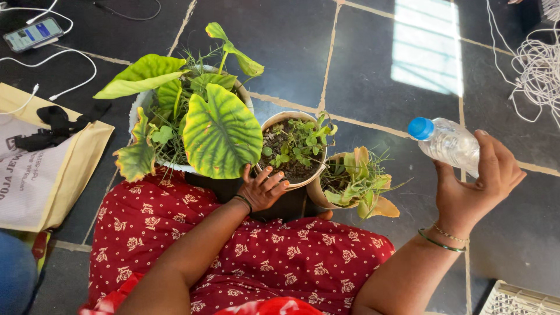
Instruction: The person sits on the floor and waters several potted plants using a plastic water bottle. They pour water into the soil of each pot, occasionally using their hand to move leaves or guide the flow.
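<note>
My right hand (481, 186) is raised at the right and grips a clear plastic bottle (450, 143) with a blue cap, lying nearly level, cap pointing left. My left hand (262, 188) rests with fingers spread on the near rim of a small pot (291, 149) filled with soil and small green sprouts. Left of it stands a larger white pot (140, 105) with broad green and yellowing leaves. To the right a tilted small pot (353, 181) holds pale green leaves. My lap in red patterned cloth (245, 251) fills the foreground.
Dark stone floor tiles (280, 41) lie all around. A yellow cloth bag (46, 169) with a black strap sits at left. A phone (33, 34) with white cables lies top left. Tangled white cord (539, 70) is top right. A white basket corner (519, 298) shows bottom right.
</note>
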